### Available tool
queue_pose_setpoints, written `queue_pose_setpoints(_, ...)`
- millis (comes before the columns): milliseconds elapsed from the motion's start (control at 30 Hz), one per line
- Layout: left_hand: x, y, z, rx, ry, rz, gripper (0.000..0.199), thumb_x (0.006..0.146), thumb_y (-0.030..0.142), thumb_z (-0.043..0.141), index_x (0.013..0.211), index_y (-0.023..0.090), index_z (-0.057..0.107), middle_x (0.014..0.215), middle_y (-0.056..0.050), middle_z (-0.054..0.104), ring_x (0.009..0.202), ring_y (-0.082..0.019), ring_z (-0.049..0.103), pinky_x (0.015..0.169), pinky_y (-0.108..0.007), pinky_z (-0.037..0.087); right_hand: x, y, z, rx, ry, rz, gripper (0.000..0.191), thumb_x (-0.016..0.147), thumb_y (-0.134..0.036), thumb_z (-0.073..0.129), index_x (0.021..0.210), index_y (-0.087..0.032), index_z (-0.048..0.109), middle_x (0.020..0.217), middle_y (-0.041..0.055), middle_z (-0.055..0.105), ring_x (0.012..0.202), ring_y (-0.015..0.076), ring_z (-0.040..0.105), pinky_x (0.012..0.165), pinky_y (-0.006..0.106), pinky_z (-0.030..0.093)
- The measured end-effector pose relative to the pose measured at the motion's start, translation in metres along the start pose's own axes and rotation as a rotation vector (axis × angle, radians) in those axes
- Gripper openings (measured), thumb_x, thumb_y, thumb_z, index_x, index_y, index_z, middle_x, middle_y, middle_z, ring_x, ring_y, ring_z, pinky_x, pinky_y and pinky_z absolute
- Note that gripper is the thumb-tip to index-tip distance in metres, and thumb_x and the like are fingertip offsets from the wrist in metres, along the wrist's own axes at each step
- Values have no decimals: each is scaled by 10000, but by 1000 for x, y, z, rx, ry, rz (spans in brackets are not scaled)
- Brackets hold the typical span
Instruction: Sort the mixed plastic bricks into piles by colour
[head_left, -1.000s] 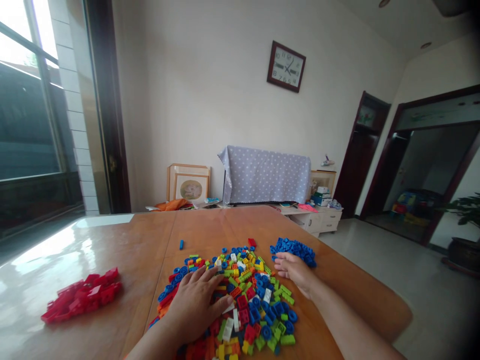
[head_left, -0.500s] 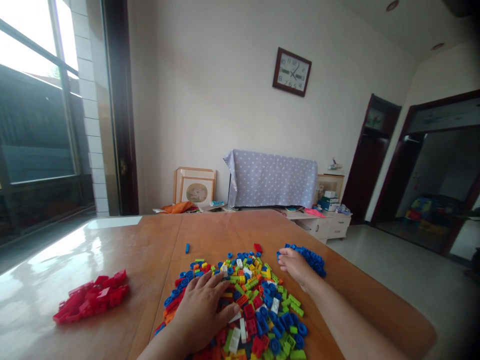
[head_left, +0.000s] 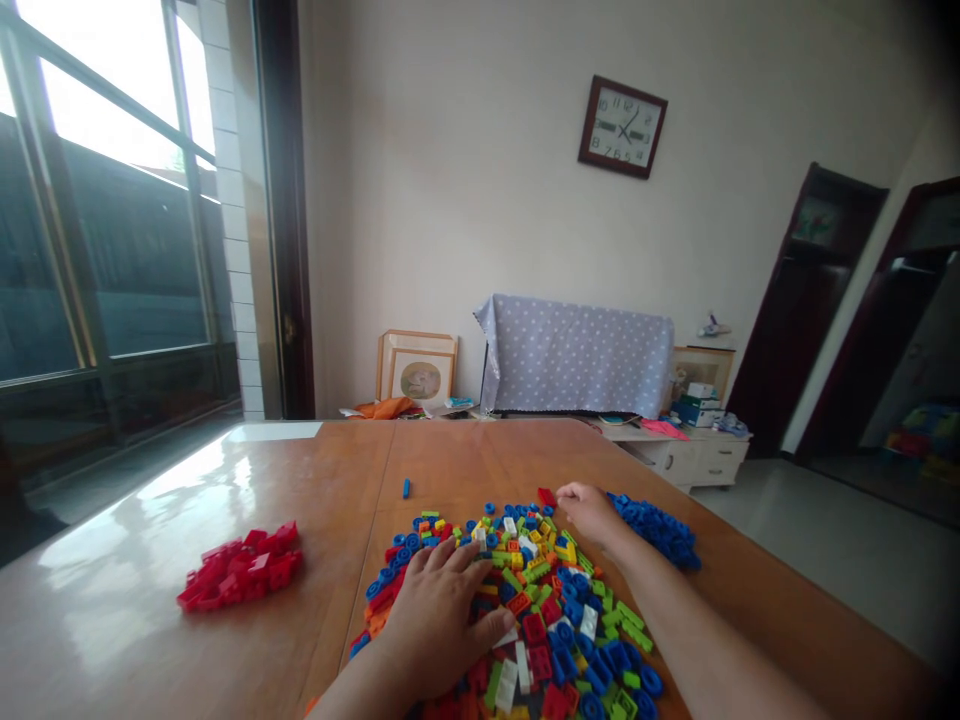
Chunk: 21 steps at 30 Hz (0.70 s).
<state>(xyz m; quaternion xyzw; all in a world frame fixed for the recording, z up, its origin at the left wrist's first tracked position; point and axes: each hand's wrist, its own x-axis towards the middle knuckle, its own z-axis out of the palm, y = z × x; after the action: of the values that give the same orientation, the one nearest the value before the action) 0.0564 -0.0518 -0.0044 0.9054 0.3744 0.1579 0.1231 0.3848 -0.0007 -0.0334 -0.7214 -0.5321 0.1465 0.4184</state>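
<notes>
My left hand (head_left: 442, 615) lies palm down with its fingers spread on a large mixed heap of toy building bricks (head_left: 536, 570) in red, blue, green, yellow, orange and white. Beyond the heap's far right side is my right hand (head_left: 591, 512), its fingers curled together. Its fingertips are close by a single red brick (head_left: 546, 496); whether they touch it or hold anything small, I cannot make out. Just right of that hand is a pile of blue bricks (head_left: 660, 530). A separate pile of red bricks (head_left: 244, 568) sits on the left of the table.
The wooden table (head_left: 337, 530) has a lone blue brick (head_left: 406, 488) beyond the heap. Past its far edge stand a low white cabinet (head_left: 701, 462), something draped in a dotted cloth (head_left: 577, 355) and framed pictures (head_left: 418, 375). A clock (head_left: 622, 128) hangs on the wall.
The view has turned a little to the left. My right hand has moved away from the blue pile, leftward to beside the lone red brick. My left hand stays on the heap.
</notes>
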Motion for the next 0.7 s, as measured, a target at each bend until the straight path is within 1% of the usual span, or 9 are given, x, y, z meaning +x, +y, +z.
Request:
queue_pose_setpoints(167,1,0,2,0,-4,-4,634,871,724,447,1371,358,584,1515,-38,485,1418,-383,363,1156,-594,265,-15,-1,2,-27,-70,-23,286,774,-291,517,927,-176,730,777,19,718,712,167,627,639,233,442)
queue_pose_setpoints(300,0,0,0,1,17,4,592,876,700,469,1351,369,592,1504,-29,496,1396,-369,393,1146,-587,280,-28,-6,4,-54,-179,-54,232,753,-265,557,867,-172,736,676,-6,664,624,135,556,589,219,385)
queue_pose_setpoints(467,0,-3,-3,-13,26,7,536,873,682,497,1313,397,606,1486,3,512,1363,-343,430,1129,-567,319,-35,-6,-8,-73,-306,-87,192,725,-223,581,842,-168,723,624,-31,606,570,111,483,539,210,323)
queue_pose_setpoints(533,1,-4,-3,-5,30,0,539,875,680,497,1307,379,614,1485,-6,511,1374,-344,418,1129,-555,327,-37,-6,-14,-65,-349,-97,180,727,-216,583,843,-167,712,630,-36,594,571,105,476,530,204,313)
queue_pose_setpoints(600,2,-7,-3,10,35,2,544,890,670,482,1310,352,616,1487,-23,508,1390,-342,402,1139,-544,323,-41,-11,-19,-63,-398,-128,171,733,-209,590,855,-169,703,640,-41,585,585,104,478,529,199,313)
queue_pose_setpoints(700,3,-10,-3,21,33,-3,515,922,636,454,1308,337,621,1492,-34,501,1396,-331,401,1148,-538,318,-50,-24,-25,-69,-487,-200,152,753,-200,590,865,-172,690,661,-39,580,616,110,494,538,197,332)
